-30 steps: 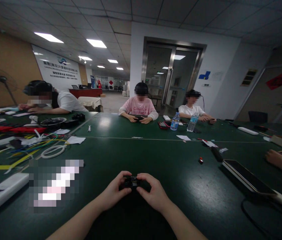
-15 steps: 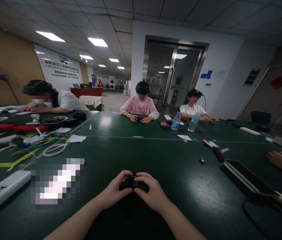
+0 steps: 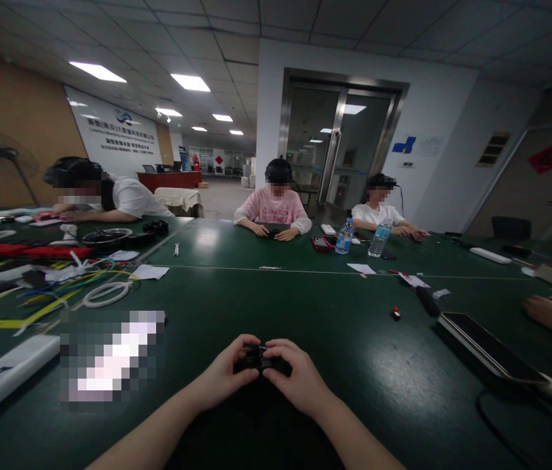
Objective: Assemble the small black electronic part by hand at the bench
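Currently I see left hand and right hand half-curled, pinching the small black object between them; probably light, stiff, slippery: grip its ends.

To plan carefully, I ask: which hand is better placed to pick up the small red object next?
Probably the right hand: the small red object lies ahead to the right, farther from the left hand. Both hands hold the black object.
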Demonstrator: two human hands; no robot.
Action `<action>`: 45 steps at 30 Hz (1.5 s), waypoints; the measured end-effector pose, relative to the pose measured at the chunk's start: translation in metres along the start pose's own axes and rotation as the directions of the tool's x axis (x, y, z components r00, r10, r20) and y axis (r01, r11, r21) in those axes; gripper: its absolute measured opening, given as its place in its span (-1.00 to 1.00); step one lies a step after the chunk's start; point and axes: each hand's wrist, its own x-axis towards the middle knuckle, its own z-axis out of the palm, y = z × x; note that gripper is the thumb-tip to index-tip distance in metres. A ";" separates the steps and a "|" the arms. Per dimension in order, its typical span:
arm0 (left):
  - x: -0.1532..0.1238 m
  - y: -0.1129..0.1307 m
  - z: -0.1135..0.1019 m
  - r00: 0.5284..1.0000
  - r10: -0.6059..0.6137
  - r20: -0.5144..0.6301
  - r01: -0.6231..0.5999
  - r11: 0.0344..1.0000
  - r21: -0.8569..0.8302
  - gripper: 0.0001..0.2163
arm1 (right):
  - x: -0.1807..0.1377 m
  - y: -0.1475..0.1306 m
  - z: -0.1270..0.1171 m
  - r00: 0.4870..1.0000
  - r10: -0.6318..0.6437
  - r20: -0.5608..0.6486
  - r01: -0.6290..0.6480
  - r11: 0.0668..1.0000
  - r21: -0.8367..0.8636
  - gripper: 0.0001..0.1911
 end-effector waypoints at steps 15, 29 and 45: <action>0.000 -0.001 0.000 1.000 0.019 -0.009 -0.019 1.000 0.004 -0.63 | 0.001 0.000 -0.001 0.999 -0.014 -0.052 0.014 1.000 0.007 -0.77; -0.001 0.004 0.001 0.999 -0.024 -0.028 0.024 1.000 -0.009 -0.64 | 0.002 0.002 -0.019 0.988 -0.034 -0.152 0.035 0.999 0.006 -0.79; -0.002 0.001 -0.003 0.999 -0.050 -0.003 0.050 0.999 -0.021 -0.62 | 0.000 0.005 -0.035 0.971 0.066 -0.229 -0.069 0.998 -0.006 -0.75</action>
